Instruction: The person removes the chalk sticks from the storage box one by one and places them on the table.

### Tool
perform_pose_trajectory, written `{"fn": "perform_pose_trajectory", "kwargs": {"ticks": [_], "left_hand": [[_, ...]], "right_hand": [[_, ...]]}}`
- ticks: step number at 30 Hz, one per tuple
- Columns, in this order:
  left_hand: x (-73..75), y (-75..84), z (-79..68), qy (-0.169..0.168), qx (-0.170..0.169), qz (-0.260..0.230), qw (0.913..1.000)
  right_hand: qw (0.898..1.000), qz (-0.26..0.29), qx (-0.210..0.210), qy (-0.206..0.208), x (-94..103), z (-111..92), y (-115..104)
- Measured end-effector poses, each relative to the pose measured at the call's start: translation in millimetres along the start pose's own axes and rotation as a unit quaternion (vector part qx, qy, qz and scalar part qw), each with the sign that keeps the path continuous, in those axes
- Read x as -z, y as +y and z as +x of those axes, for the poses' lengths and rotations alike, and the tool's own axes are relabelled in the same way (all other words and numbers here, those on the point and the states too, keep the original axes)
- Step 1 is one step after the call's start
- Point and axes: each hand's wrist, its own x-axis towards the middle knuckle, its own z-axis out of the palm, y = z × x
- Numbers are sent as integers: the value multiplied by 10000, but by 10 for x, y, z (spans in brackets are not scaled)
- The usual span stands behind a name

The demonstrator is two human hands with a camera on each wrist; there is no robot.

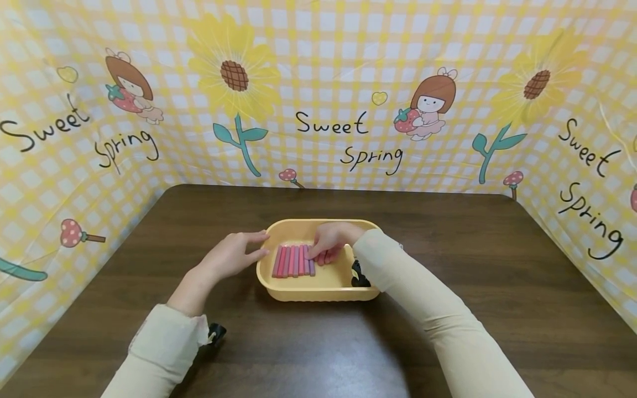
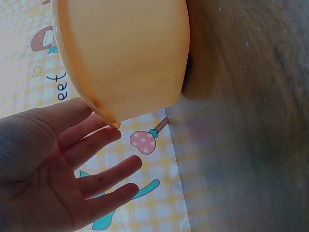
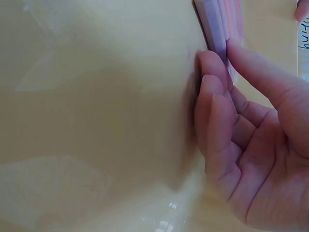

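In the head view, a yellow plastic basin (image 1: 320, 295) stands on the table. A row of pink, red and purple sticks (image 1: 290, 261) lies side by side in its left half. My right hand (image 1: 334, 241) reaches inside, its thumb and forefinger pinching the end of a purple stick (image 3: 212, 21) at the row's right end. The other right fingers curl against the basin floor. At the basin's left end, my left hand (image 1: 225, 257) touches the rim (image 2: 81, 92) with fairly straight, spread fingers.
The brown wooden table (image 1: 308, 342) extends around the basin. A yellow checked cloth (image 1: 328, 66) with printed sunflowers rises behind and at both sides. Black wrist devices (image 1: 216, 334) show near both cuffs; the right one is down inside the basin.
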Motion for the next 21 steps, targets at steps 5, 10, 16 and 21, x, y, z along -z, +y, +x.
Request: {"fn": "perform_pose_trajectory", "kwargs": {"ticks": [5,10,16,21], "left_hand": [[7,1,-3,-5,0,13,10000],[5,-5,-9,14,-27,44,10000],[4,-5,0,9,-4,35,10000],[5,-2,0,12,-3,38,10000]], "right_hand": [[10000,-92,15,-4,16,-13,-4],[9999,-60,93,-91,50,-44,2],[9982,-437,405,81,145,-219,4],[9953,-626,609,407,246,-378,31]]}}
